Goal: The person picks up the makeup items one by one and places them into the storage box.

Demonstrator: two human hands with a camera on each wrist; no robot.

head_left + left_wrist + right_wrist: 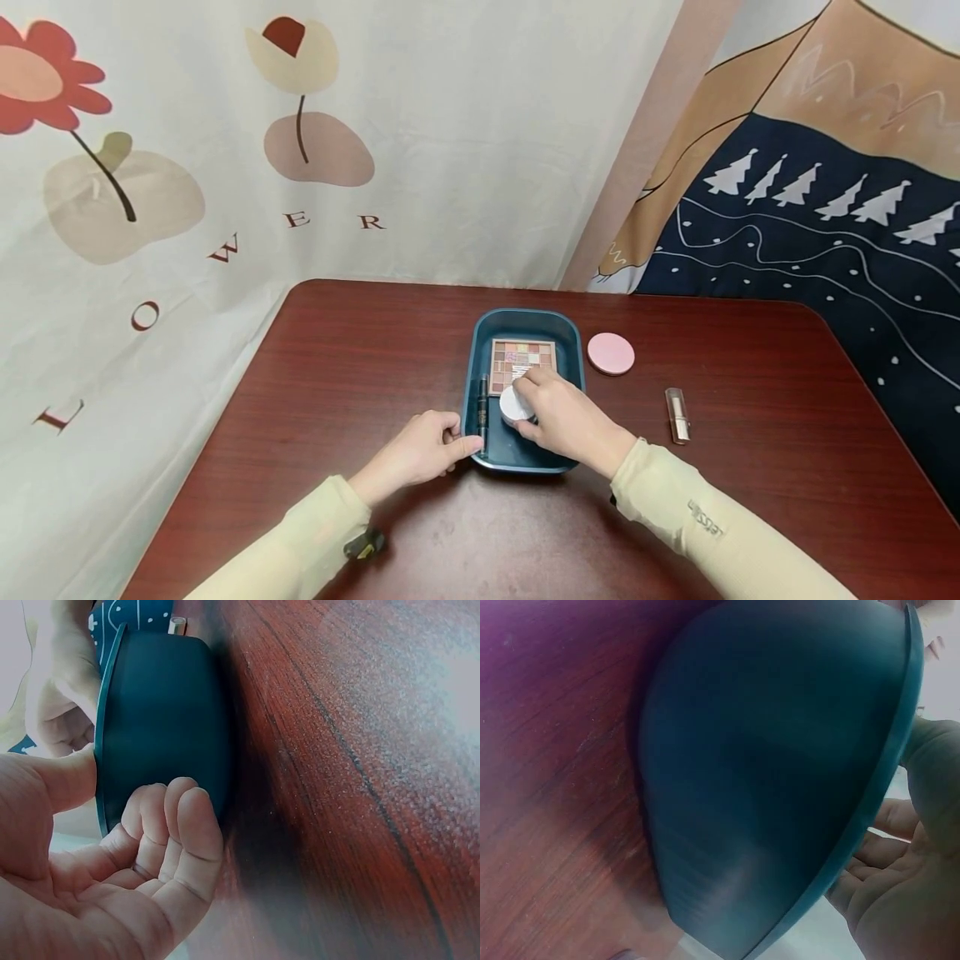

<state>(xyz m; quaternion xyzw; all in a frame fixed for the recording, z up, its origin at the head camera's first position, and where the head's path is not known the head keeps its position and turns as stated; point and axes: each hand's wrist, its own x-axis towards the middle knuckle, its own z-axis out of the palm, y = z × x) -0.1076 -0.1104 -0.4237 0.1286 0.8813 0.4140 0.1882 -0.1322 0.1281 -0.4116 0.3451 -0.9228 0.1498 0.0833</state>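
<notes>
A dark teal tray [525,468] stands on the table. My left hand [420,448] grips its left front rim, thumb over the edge and fingers against the outer wall [165,712] in the left wrist view. Inside the tray, my right hand [566,417] holds a round white-lidded item [515,407] between thumb and fingers. A palette [522,360] lies behind it, and a dark slim tube [482,415] lies along the left wall. In the right wrist view the tray wall [765,765] hides the item, and part of my right hand [907,877] shows beyond the rim.
Right of the tray, a round pink compact [611,354] lies on the reddish-brown table [337,358]. Farther right is a lipstick with a clear cap [677,416]. Printed curtains [465,150] hang behind the table's back edge.
</notes>
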